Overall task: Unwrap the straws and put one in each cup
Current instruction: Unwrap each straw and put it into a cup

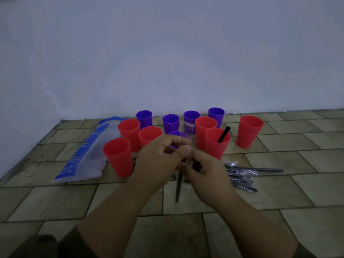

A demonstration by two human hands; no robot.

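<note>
One red cup point(216, 148) right of centre is holding a straw point(224, 134); my left hand point(158, 157) is pinching the wrapper point(187, 135), right hand point(202, 170) gripping a second straw point(178, 189); other cups point(117, 155) are waiting.

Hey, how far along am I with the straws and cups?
Done: one red cup holds a black straw. In hand: your left hand pinches a clear wrapper while your right hand pinches the second straw coming out of it. Left: the other cups show no straw, and wrapped straws wait on the floor.
</note>
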